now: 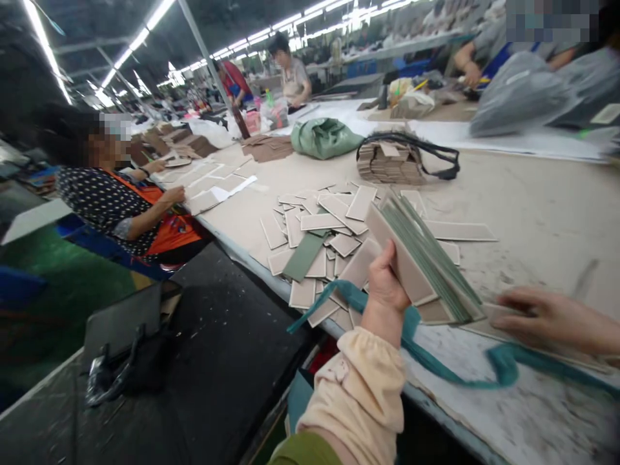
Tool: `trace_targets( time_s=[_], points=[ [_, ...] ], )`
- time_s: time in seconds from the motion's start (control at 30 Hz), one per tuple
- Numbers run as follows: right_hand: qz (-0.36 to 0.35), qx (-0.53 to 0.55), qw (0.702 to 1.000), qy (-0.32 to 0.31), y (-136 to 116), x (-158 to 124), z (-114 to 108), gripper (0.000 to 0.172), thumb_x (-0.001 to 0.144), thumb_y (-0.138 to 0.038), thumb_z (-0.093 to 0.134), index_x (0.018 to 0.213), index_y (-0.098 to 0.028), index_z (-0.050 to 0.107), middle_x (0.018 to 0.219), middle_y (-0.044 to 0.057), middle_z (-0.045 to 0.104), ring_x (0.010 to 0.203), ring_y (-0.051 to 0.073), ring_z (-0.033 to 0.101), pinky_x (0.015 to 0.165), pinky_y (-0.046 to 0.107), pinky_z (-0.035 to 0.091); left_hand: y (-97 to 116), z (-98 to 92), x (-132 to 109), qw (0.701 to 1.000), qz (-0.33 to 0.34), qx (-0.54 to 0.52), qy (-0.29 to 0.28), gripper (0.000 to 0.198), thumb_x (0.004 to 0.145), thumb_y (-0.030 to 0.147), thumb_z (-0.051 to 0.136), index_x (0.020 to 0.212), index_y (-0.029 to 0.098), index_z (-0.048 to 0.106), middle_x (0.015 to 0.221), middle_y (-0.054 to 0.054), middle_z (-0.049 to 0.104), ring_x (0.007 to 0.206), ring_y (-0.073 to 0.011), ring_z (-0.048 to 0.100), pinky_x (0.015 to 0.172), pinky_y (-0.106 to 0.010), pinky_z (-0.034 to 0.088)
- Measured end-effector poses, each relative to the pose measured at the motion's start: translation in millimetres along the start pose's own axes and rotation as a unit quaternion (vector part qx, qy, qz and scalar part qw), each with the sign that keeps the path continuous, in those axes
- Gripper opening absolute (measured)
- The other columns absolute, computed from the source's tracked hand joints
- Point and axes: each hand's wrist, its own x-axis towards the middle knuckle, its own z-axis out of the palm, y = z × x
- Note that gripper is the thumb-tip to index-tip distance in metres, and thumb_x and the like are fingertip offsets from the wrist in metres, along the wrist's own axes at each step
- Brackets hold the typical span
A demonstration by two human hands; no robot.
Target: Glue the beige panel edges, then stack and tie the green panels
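My left hand [387, 278] grips a thick stack of rectangular panels [426, 258], beige on the face with pale borders and green along the layers. The stack stands tilted over the table near its front edge. At the right, my right hand [547, 316] lies low on the tabletop, blurred, touching a flat beige panel [491, 323]; whether its fingers hold that panel is unclear. A teal fabric strip [450, 374] runs beneath my left wrist and on toward the right. Left of the stack spreads a loose heap of similar panels [320, 223], one showing a green side [305, 255].
Farther back on the table [547, 187] are a strapped bundle of beige pieces [390, 161] and a green bag [324, 137]. A black surface [217, 361] adjoins at left. A co-worker in an orange apron [169, 226] sits at the left edge; other people work behind.
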Motion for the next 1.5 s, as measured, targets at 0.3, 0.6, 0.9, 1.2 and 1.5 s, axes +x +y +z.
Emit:
trace_targets(
  time_s=[0.3, 0.6, 0.9, 1.2, 1.5],
  points=[
    [0.069, -0.145, 0.986, 0.053, -143, 40, -21, 0.039, 0.081, -0.056, 0.047, 0.073, -0.022, 0.064, 0.069, 0.005, 0.067, 0.063, 0.022, 0.059, 0.057, 0.032, 0.039, -4, 2.0, -1, 0.996, -0.018, -0.068, -0.048, 0.026, 0.078, 0.038, 0.065, 0.087, 0.013, 0.070, 0.077, -0.006, 0.072, 0.073, -0.0219, 0.069, 0.088, -0.041, 0.053],
    [0.023, -0.092, 0.994, 0.057, -181, 59, 21, 0.034, 0.087, -0.040, 0.043, 0.074, -0.020, 0.067, 0.069, 0.003, 0.068, 0.067, 0.019, 0.059, 0.061, 0.027, 0.039, -15, -1.4, -1, 0.997, -0.028, 0.050, -0.054, 0.040, 0.067, 0.042, 0.075, 0.097, 0.017, 0.069, 0.097, -0.008, 0.073, 0.102, -0.0290, 0.065, 0.094, -0.043, 0.049],
    [0.040, 0.092, 0.995, 0.024, -181, 2, 10, 0.051, 0.081, -0.046, 0.059, 0.125, -0.021, 0.053, 0.118, 0.009, 0.064, 0.109, 0.027, 0.058, 0.093, 0.041, 0.046, -31, 4.0, -10, 0.967, 0.077, 0.183, -0.159, 0.051, 0.070, 0.030, 0.078, 0.116, 0.022, 0.057, 0.109, -0.006, 0.069, 0.102, -0.0223, 0.064, 0.096, -0.035, 0.046],
    [0.015, 0.158, 0.986, 0.051, -139, -40, 27, 0.079, 0.067, -0.025, 0.074, 0.134, -0.022, 0.035, 0.126, 0.010, 0.057, 0.114, 0.026, 0.056, 0.098, 0.042, 0.045, -42, 0.9, -13, 0.904, 0.051, 0.329, -0.267, 0.076, 0.066, 0.019, 0.078, 0.134, 0.021, 0.046, 0.118, -0.011, 0.065, 0.113, -0.0263, 0.059, 0.101, -0.037, 0.042],
    [0.045, 0.110, 0.988, 0.094, -150, -47, 48, 0.109, 0.069, -0.027, 0.071, 0.152, -0.018, 0.000, 0.149, 0.019, 0.035, 0.132, 0.031, 0.042, 0.108, 0.050, 0.035, -49, 5.7, -8, 0.943, 0.050, 0.270, -0.188, 0.055, 0.064, 0.031, 0.083, 0.112, 0.016, 0.063, 0.110, -0.011, 0.069, 0.104, -0.0261, 0.064, 0.098, -0.034, 0.044]
  ],
)
